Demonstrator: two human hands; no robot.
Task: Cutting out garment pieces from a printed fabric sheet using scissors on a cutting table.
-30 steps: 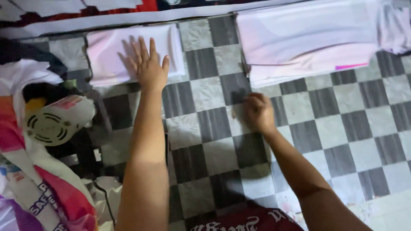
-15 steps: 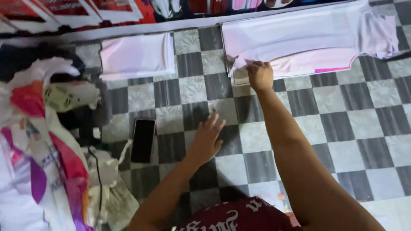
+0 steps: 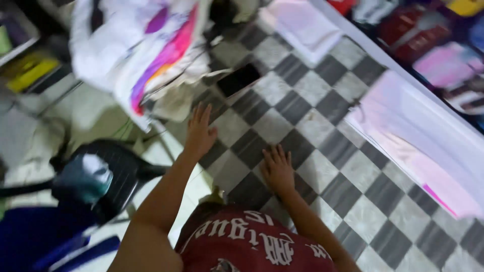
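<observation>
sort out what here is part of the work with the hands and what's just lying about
In hand:
- left hand, flat on the checkered cloth
- right hand, flat on the same cloth
- folded pink fabric
- smaller folded pink piece

Lying about:
- black phone
- white and pink heap of cloth
- black chair

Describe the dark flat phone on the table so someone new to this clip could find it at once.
Start from the grey-and-white checkered table cover. Beyond the left hand, which lies flat on the checks, sits a heap of white cloth with pink and purple print. The phone lies at the heap's near edge: a small black glossy rectangle, the only hard, dark, flat item among soft fabrics.
</observation>
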